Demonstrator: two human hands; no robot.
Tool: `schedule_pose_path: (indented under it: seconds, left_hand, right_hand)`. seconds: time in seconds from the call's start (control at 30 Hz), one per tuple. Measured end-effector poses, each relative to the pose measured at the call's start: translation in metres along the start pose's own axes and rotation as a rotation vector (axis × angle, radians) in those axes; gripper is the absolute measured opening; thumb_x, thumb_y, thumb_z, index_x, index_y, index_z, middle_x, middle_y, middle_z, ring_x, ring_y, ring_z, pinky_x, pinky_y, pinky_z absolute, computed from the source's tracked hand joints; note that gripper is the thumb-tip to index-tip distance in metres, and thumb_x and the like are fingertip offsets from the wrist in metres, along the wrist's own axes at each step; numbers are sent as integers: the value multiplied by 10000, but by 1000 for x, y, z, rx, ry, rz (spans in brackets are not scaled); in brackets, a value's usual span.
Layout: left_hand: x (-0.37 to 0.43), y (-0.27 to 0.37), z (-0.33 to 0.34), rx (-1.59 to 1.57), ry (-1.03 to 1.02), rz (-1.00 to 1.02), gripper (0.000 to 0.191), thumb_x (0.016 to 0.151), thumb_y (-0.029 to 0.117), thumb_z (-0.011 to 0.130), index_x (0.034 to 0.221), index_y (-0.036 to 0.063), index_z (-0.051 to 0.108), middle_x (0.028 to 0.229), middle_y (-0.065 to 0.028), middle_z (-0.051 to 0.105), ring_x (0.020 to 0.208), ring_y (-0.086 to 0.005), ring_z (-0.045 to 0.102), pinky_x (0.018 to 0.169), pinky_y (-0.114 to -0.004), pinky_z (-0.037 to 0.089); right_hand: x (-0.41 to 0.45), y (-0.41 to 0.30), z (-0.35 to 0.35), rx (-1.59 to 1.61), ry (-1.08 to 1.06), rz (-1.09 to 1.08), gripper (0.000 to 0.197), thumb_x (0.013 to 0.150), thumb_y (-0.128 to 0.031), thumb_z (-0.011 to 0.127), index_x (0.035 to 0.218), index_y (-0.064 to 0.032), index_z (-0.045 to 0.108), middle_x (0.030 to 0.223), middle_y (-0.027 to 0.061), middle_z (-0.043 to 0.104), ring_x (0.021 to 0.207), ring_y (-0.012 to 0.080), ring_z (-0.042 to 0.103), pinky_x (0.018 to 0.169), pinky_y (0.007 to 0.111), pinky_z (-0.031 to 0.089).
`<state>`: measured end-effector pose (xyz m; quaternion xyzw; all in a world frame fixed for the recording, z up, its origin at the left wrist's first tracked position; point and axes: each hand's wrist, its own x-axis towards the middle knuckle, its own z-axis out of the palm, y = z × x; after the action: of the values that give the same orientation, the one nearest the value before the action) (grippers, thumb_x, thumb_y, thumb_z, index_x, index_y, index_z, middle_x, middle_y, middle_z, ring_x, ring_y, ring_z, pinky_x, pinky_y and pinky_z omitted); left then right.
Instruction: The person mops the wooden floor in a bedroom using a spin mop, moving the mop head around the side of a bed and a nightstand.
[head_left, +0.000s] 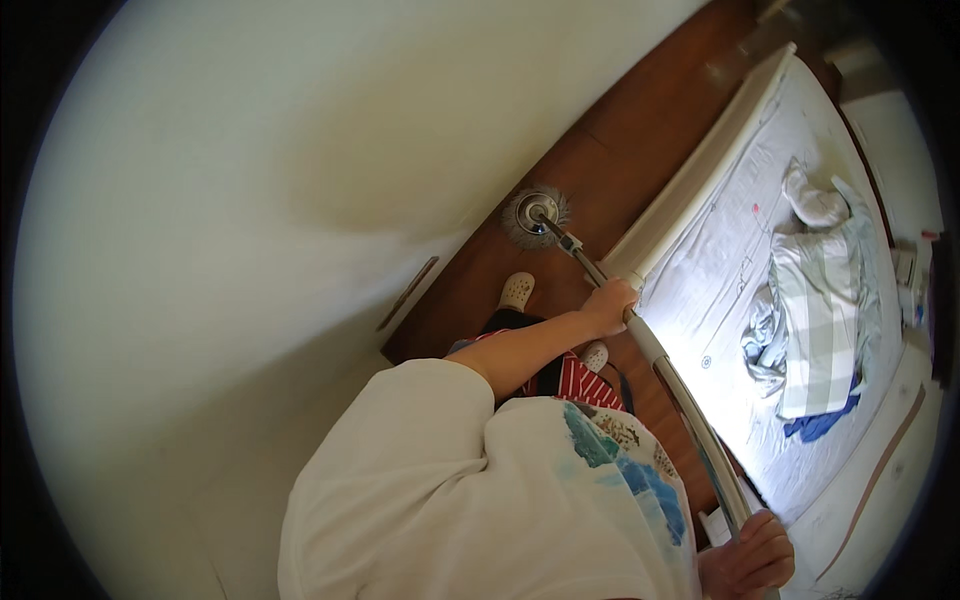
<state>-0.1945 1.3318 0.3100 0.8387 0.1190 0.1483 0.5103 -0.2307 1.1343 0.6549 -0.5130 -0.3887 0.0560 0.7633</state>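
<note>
A spin mop lies diagonally before me, its round grey fringed head resting on the brown wooden floor beside the wall. My left hand is wrapped around the upper part of the lower shaft, at arm's length. From there the shiny metal mop handle runs back along my right side. Near its top end, at the lower right, my right hand grips it with curled fingers. The handle looks bent through the lens. A grey sleeve sits on the pole just behind my left hand.
A bed with a pale patterned sheet and light frame stands to the right, bearing a checked blanket and rumpled cloths. The white wall borders the floor strip at left. My pale clogs stand behind the mop head.
</note>
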Motion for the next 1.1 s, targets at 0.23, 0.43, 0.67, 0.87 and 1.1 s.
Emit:
schedule_pose_path:
  seconds: [0.23, 0.43, 0.67, 0.87, 1.1]
  left_hand:
    - [76, -32, -5, 254, -323, 212, 129, 603, 132, 645, 632, 90, 526, 796, -99, 506, 849, -295, 468, 655, -427, 387]
    - [62, -29, -6, 424, -452, 178, 108, 657, 143, 637, 739, 85, 597, 850, -100, 534, 905, -287, 482, 734, -443, 417]
    - [-36, 28, 16, 255, -801, 205, 152, 646, 141, 675, 702, 63, 557, 885, -105, 528, 920, -280, 479, 727, -389, 463]
    - [-40, 29, 28, 374, -980, 209, 138, 681, 156, 658, 765, 62, 602, 932, -101, 530, 982, -269, 481, 768, -381, 474]
    - [-17, 0, 40, 666, -702, 135, 97, 709, 184, 625, 747, 104, 587, 911, -55, 547, 971, -233, 488, 777, -421, 411]
  right_hand:
    - [-48, 20, 43, -485, 416, 65, 283, 800, -210, 509, 565, -137, 369, 511, -15, 367, 488, 121, 403, 596, 308, 343]
    - [-47, 33, 72, -572, 513, 192, 272, 774, -137, 481, 557, -152, 318, 486, -28, 318, 480, 83, 361, 679, 325, 341]
    - [-117, -43, 65, -306, 572, 7, 204, 780, -170, 469, 605, -137, 369, 525, 7, 340, 519, 165, 369, 696, 365, 332]
    - [-178, -39, 76, -287, 802, -6, 250, 791, -136, 497, 593, -134, 344, 543, 3, 304, 567, 150, 360, 683, 351, 316]
    - [-220, 25, 56, -459, 763, 12, 191, 747, -184, 470, 612, -102, 363, 578, 44, 341, 633, 183, 407, 830, 434, 370]
